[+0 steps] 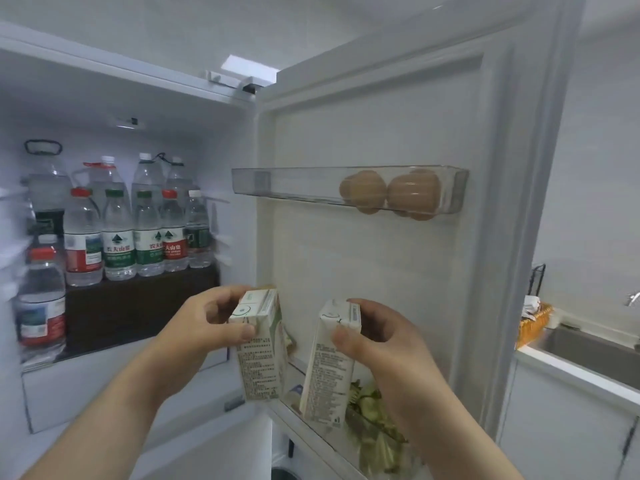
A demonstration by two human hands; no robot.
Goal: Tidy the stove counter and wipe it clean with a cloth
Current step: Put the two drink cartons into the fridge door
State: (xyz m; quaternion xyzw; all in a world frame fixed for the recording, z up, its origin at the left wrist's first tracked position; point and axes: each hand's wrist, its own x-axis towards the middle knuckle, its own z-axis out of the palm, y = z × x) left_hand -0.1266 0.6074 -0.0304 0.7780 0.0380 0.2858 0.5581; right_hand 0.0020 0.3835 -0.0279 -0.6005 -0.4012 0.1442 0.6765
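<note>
Fingers of the L hand are curling round the top of the L carton, a small drink box, w/ the thumb pressing its front face. The R hand is pinching the top of the R carton the same way. Each hand is closing on its own carton and carrying nothing else.

The person is facing an open fridge. Both cartons are hanging upright, near each other but apart, just above the lower door shelf, where a bag of greens is lying. The upper door bin is holding brown eggs. Water bottles are crowding the main shelf at left, and a sink is showing far right. The stove counter and cloth are not appearing in view.

Risks, as a guess:
- Each carton is being held by its top only, so it may be slipping or swinging if lowered fast.
- The R carton is sitting just beside the greens & could be squashing them or tipping vs. the bag.
- The L carton is hovering by the shelf's end & could be catching the rim, then dropping to the floor.
</note>
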